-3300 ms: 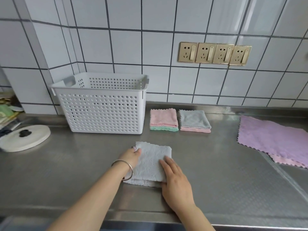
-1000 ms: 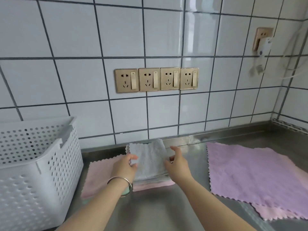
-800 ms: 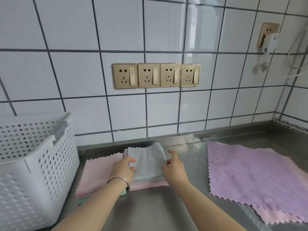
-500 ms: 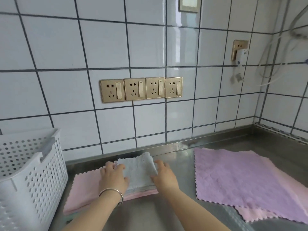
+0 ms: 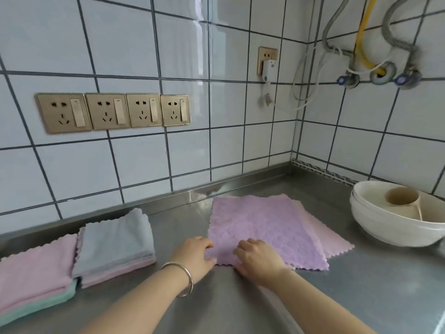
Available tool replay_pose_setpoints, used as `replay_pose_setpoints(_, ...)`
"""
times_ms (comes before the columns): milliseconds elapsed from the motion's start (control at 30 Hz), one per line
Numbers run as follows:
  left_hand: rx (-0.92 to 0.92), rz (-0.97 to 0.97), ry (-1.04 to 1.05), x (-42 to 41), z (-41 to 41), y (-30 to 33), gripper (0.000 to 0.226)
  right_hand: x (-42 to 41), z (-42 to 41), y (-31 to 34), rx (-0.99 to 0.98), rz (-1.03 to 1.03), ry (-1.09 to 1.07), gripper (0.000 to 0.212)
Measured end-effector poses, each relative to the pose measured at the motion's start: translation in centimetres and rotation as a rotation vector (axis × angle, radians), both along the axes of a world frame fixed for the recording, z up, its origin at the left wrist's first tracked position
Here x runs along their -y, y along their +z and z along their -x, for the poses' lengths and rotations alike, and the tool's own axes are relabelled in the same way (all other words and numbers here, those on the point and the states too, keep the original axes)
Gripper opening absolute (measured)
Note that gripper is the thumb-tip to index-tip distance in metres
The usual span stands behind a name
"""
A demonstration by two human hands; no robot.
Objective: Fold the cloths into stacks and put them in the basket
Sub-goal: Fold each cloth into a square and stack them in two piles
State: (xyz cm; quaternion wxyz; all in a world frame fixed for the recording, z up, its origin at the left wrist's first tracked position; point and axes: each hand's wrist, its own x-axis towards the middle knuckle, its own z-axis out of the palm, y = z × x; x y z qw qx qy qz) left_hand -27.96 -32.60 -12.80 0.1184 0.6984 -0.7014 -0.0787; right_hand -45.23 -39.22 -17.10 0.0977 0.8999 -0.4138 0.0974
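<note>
A purple cloth (image 5: 262, 222) lies spread flat on the steel counter, on top of a pink cloth (image 5: 337, 242) whose edge shows at its right. My left hand (image 5: 196, 253) and my right hand (image 5: 258, 257) both rest at the purple cloth's near left corner, fingers curled onto its scalloped edge. To the left sit two folded stacks: a grey-topped stack (image 5: 115, 244) over pink layers, and a pink stack (image 5: 33, 276) with a green cloth at the bottom. The basket is out of view.
A stack of white bowls (image 5: 375, 225) with a beige cup (image 5: 402, 200) inside stands at the right by the corner. Gold wall sockets (image 5: 113, 112), a plugged adapter (image 5: 268, 68) with cord, and hoses (image 5: 361, 44) line the tiled walls.
My hands left the grey folded cloth on the right stack and moved right to the purple cloth's near corner. The view swung right, so the basket dropped out of sight.
</note>
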Motion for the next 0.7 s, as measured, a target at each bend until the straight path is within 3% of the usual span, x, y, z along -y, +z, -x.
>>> replay_pose_setpoints(167,0.058,-0.045,-0.019,1.4,2.1,-2.4,0.053,0.6,0.1,-0.1,-0.079,0.077,0.058,0.031)
replay_pose_setpoints(300,0.114,0.040,-0.009,2.0,3.0,-3.0,0.034,1.0,-0.4,-0.1,0.120,0.100,0.027,0.034)
replay_pose_setpoints(400,0.029,0.168,-0.006,2.4,3.6,-2.8,0.050,1.2,0.1,-0.7,0.248,0.212,0.042,0.035)
replay_pose_setpoints(467,-0.008,0.194,0.026,2.7,3.9,-2.5,0.041,1.4,1.0,-1.3,0.213,0.259,0.042,0.046)
replay_pose_setpoints(533,-0.059,0.180,0.067,2.9,3.9,-2.2,0.026,1.6,2.3,-1.4,0.152,0.218,-0.035,0.052)
replay_pose_setpoints(700,-0.351,0.209,0.243,3.3,3.8,-1.8,0.027,3.0,7.7,0.2,0.288,0.087,-0.455,0.029)
